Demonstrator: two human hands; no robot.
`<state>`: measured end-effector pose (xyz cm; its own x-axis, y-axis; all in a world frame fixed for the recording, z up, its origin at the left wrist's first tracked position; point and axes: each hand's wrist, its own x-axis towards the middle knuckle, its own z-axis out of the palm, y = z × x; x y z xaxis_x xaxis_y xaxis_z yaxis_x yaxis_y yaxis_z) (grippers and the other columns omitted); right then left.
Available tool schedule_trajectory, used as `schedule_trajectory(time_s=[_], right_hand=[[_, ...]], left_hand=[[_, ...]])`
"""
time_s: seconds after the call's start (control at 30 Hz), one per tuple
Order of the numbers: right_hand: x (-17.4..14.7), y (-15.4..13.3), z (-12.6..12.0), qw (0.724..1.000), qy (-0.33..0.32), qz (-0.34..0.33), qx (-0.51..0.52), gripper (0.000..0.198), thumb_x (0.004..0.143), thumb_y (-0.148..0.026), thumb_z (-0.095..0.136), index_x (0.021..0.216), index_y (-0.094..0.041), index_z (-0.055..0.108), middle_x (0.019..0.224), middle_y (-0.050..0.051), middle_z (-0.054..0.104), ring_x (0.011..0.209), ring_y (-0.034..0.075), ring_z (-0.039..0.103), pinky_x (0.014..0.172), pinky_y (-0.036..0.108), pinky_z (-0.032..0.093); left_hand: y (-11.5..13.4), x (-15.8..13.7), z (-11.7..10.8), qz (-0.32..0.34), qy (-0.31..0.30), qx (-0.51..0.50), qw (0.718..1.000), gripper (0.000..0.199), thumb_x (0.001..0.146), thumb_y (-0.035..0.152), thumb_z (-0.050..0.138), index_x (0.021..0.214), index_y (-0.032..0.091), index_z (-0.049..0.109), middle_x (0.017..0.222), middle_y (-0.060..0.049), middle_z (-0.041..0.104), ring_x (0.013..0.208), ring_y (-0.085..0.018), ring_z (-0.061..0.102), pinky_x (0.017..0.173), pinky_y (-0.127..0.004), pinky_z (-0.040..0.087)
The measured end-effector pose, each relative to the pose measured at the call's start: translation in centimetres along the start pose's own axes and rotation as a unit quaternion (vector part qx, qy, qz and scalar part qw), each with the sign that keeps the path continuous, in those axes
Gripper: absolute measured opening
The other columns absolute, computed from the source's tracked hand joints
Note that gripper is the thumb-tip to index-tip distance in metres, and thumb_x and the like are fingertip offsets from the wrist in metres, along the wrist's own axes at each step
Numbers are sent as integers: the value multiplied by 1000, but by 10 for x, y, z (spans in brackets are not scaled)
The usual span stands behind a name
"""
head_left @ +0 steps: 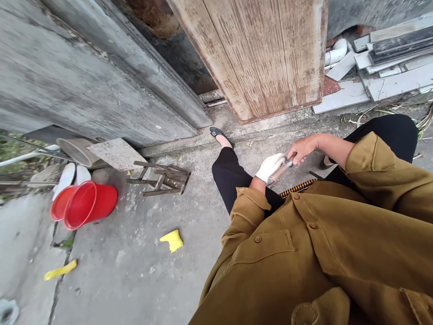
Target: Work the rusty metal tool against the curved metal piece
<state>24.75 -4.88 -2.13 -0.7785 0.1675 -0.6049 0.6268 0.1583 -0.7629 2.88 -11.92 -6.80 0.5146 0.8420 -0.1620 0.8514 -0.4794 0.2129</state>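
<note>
Both hands meet in front of my lap around a short tube-shaped thing [280,172], brownish along its body with a greyish end; its kind is too small to make out. My left hand [269,166], in a white knitted glove, is closed around its body. Bare and without a glove, my right hand [302,149] has its fingers closed on the greyish end. Just below them a yellow-and-black striped strip [299,187] shows at the edge of my brown jacket. A dark, thin piece [317,175] sits near my right leg, partly hidden.
A small wooden stool [165,178] lies on its side on the concrete. Red buckets [105,201] are tipped over at left, near white slippers [66,178]. Yellow pieces [174,241] lie on the ground. A wooden door panel [264,54] stands ahead; stacked tiles [399,83] are at right.
</note>
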Motion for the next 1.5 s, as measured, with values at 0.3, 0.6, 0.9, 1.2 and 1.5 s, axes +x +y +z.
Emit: schedule_trajectory(time_s=[0.3, 0.6, 0.9, 1.2, 1.5], right_hand=[[-12, 8, -15, 977, 204, -13, 51, 35, 80, -52, 66, 85, -17, 66, 78, 3, 65, 68, 14, 56, 66, 28, 41], [10, 1, -9, 924, 294, 200, -141, 28, 80, -41, 72, 97, -19, 73, 96, 15, 69, 97, 30, 64, 78, 35, 45], [20, 9, 13, 988, -2, 129, -83, 26, 67, -40, 81, 73, -18, 70, 56, -1, 56, 57, 14, 53, 63, 29, 40], [-20, 0, -16, 970, 170, -76, 154, 40, 82, -55, 68, 87, -16, 65, 81, 4, 65, 69, 12, 56, 69, 27, 47], [8, -1, -8, 927, 291, 193, -140, 30, 90, -41, 61, 102, -16, 71, 98, 12, 70, 88, 25, 65, 69, 31, 44]], left_hand=[[15, 4, 6, -30, -87, -223, 970, 40, 105, 38, 32, 115, 20, 66, 96, -10, 73, 104, -27, 60, 96, -43, 43], [20, 7, 6, -20, -115, -249, 961, 32, 102, 41, 44, 105, 17, 66, 106, -12, 71, 105, -27, 59, 94, -38, 42], [12, 5, -6, 5, -117, -267, 956, 33, 102, 43, 41, 107, 24, 68, 115, -9, 71, 114, -29, 57, 101, -42, 41], [15, -2, -13, -44, -86, -342, 935, 45, 105, 48, 31, 127, 22, 61, 103, -11, 73, 106, -29, 59, 93, -47, 44], [21, 4, 13, 10, -75, -344, 936, 40, 102, 47, 41, 102, 20, 70, 97, -11, 73, 100, -27, 61, 91, -43, 45]])
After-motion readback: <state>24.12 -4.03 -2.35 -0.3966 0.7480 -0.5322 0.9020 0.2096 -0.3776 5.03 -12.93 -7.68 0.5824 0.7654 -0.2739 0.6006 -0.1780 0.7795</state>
